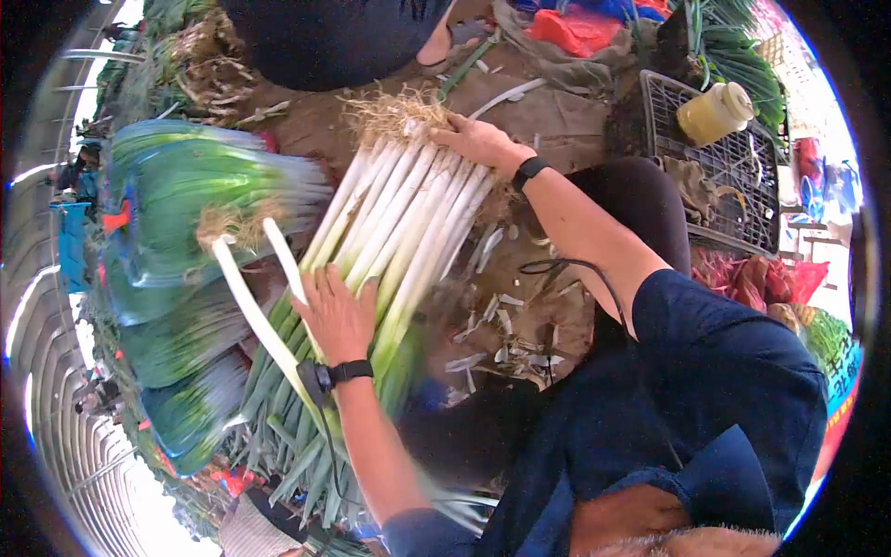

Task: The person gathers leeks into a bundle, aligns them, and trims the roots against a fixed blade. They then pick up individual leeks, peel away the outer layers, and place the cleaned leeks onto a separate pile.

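Note:
A thick bundle of long green onions (408, 204) lies slanting in front of me, its roots (399, 116) at the top and its green leaves toward the bottom. My left hand (336, 311) rests flat across the middle of the white stalks, fingers spread. At the root end, my right hand (484, 144) lies against the bundle's right edge with fingers stretched out. Two separate stalks, among them a bent green onion (251, 302), lie left of my left hand, roots upward. Both wrists wear black bands, and a thin cable hangs from each.
Plastic-wrapped green onion bundles (186, 195) are stacked at the left. Peeled scraps (501, 320) litter the brown ground. A black crate (659, 107) with a jar (715, 113) stands at upper right, near red bags (742, 278). A person in dark clothing (334, 37) is opposite.

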`<state>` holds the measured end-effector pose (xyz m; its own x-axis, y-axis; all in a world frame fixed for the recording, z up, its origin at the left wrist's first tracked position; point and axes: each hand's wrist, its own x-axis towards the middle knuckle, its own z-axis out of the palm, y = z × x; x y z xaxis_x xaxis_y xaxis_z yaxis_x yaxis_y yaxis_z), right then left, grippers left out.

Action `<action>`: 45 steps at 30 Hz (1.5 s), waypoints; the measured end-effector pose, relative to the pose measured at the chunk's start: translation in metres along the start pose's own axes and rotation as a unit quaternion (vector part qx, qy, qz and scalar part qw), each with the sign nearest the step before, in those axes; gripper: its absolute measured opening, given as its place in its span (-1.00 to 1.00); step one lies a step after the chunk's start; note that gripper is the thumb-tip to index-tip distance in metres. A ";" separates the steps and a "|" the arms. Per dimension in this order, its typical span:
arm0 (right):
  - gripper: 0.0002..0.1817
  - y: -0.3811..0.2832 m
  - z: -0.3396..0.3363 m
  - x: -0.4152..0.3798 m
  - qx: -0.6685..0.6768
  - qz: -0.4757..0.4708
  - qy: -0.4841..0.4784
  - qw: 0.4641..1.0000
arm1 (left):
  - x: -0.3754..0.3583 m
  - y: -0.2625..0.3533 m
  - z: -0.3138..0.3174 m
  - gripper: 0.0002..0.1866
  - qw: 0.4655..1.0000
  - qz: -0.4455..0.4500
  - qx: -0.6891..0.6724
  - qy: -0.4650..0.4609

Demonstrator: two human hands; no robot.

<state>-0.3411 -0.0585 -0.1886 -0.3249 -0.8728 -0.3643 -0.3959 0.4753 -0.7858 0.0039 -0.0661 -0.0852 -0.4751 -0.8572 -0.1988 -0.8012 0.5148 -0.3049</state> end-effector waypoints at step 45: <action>-0.31 -0.077 0.044 0.002 -0.263 -0.157 0.204 0.930 | -0.010 0.011 0.038 -0.25 0.981 -0.039 -0.085 0.170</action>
<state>-0.2732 -0.1017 -0.1512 -0.3774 -0.9145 0.1460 -0.8572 0.2854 -0.4286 0.0137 -0.0518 -0.1219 -0.4805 -0.8640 0.1508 -0.8755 0.4623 -0.1411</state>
